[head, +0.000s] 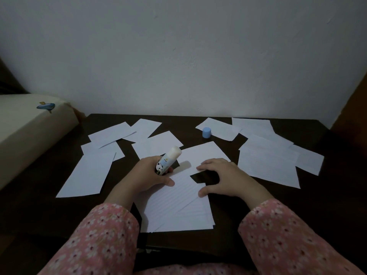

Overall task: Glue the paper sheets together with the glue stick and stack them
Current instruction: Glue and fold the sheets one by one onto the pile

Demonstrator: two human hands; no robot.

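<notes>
A: In the head view, why is the left hand (148,173) holding the glue stick (168,160) up like that?

B: Its fingers are curling around the tube, and the uncapped white tip is pointing up and away from the paper. I think she is keeping the glue off the sheets while she is arranging them.

A: And the right hand (222,177)?

B: It is lying released, with fingers spread, and pressing on the stack of sheets (178,205) at the near middle of the tabletop (278,205). Probably it is flattening a sheet or lining it up.

A: Where is the cap?

B: The blue cap (206,132) is standing far back, just beside a loose sheet, so it is not disturbing the work.

A: And the other papers?

B: The loose sheets (87,175) are lying scattered left and right, apparently waiting for their turn. At the left, a cream cushion (29,135) is touching the tabletop edge.
</notes>
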